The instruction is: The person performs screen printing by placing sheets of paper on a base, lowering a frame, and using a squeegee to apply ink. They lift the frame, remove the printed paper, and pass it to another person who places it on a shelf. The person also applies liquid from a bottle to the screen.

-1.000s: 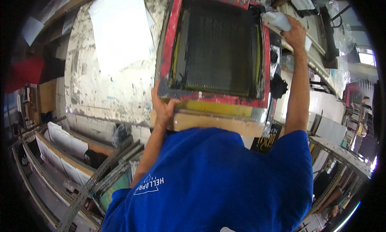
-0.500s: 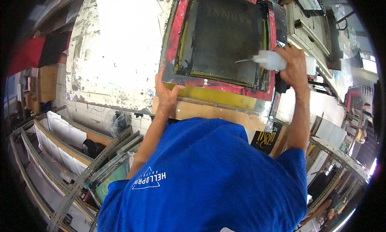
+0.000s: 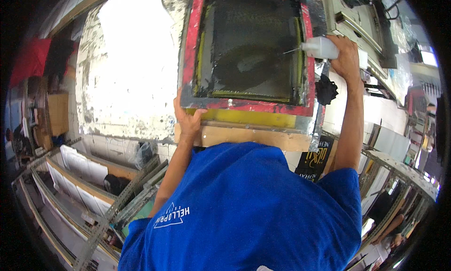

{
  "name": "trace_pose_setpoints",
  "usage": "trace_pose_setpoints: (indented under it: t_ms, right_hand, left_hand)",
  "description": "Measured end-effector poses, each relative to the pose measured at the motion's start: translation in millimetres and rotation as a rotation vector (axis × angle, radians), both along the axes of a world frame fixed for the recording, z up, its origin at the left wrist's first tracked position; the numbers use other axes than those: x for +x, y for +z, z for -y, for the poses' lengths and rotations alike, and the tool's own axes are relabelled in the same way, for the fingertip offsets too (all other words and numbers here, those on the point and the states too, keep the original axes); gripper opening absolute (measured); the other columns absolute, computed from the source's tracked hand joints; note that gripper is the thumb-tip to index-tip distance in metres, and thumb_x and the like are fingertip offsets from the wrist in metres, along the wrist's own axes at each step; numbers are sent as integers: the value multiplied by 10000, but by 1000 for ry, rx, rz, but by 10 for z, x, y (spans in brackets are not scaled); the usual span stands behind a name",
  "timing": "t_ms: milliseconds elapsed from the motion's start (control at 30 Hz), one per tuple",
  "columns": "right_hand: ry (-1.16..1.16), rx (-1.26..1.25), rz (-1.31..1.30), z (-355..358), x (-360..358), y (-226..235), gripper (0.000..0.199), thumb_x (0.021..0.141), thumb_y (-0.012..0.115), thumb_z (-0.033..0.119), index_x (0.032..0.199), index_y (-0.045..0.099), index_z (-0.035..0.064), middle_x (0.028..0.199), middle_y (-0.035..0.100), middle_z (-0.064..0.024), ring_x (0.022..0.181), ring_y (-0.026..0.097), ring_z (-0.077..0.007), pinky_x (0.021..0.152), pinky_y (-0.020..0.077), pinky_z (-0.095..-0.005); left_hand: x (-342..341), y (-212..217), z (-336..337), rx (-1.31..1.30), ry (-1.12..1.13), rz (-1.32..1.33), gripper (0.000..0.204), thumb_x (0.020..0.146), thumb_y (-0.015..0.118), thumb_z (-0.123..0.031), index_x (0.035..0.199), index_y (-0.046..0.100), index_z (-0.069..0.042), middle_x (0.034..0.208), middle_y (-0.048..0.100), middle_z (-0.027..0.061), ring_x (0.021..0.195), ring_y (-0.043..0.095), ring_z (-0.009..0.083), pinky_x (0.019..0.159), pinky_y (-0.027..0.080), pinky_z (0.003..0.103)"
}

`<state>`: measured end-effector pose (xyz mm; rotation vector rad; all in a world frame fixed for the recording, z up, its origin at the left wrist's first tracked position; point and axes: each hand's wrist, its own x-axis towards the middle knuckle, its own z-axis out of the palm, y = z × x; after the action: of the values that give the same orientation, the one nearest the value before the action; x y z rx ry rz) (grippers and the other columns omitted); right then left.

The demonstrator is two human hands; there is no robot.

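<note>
A screen-printing frame point(image 3: 190, 45) with red-painted, ink-stained sides lies in front of me. Its dark mesh point(image 3: 282, 78) has a wet, glossy patch in the middle. My left hand point(image 3: 189, 123) grips the frame's near left corner, with the thumb at the near edge and the fingers along the left side. At the frame's right side, my right hand point(image 3: 346, 57) is wrapped round a translucent white squeeze bottle point(image 3: 322, 48). The bottle is tipped sideways, and its thin nozzle points left over the mesh. A crumpled black cloth point(image 3: 326, 89) lies beside the frame's right edge, below the bottle.
Left of the frame, white sheets point(image 3: 136, 31) lie on a paint-spattered table point(image 3: 89, 92). A wooden board point(image 3: 253, 136) runs along the near edge. Metal racking with panels point(image 3: 80, 177) stands at lower left. Another rack point(image 3: 404, 172) and a person's arm point(image 3: 391, 229) are at lower right.
A wet patch has spread over the middle of the mesh. My right hand has drawn the bottle slightly farther away and toward the frame's right side. My left hand keeps its grip.
</note>
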<state>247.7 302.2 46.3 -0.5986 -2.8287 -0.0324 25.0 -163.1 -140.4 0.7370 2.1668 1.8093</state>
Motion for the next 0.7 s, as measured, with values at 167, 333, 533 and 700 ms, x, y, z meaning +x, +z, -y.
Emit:
trace_pose_setpoints:
  t_ms: [167,333,533,700]
  right_hand:
    - [-431,-144,-358,-839,-91,-246,782,597,931,181,1290,596,37,1168,696,-237,1124,658,-422,948,514,-477]
    - [-629,-252,-863,-1756,-547,-826,704,620,967,233,1144,589,-46,1072,718,-185,969,698,-298,862,549,-412]
    - [-722,-463,-815,-1874,-960,-1292,842,834,774,230,1551,366,58,1446,527,-152,1382,416,-333,1177,274,-479]
    - [-589,-94,-178,-1251,-451,-1105,833,632,906,426,1318,596,70,1201,679,-223,1173,635,-405,987,522,-494]
  left_hand:
    - [56,75,-42,24,10,105,1020,650,832,-168,1527,351,33,1384,463,153,1307,480,313,1140,368,423]
    - [18,2,-23,2,-32,-36,958,697,775,-119,1524,326,58,1403,441,140,1307,480,283,1115,396,403]
    - [29,-48,5,66,-23,89,1080,697,895,-344,1520,323,59,1412,440,145,1303,483,287,1123,382,412]
    - [41,-56,79,-25,19,36,1139,658,923,-417,1511,344,65,1399,441,151,1320,456,293,1122,363,416]
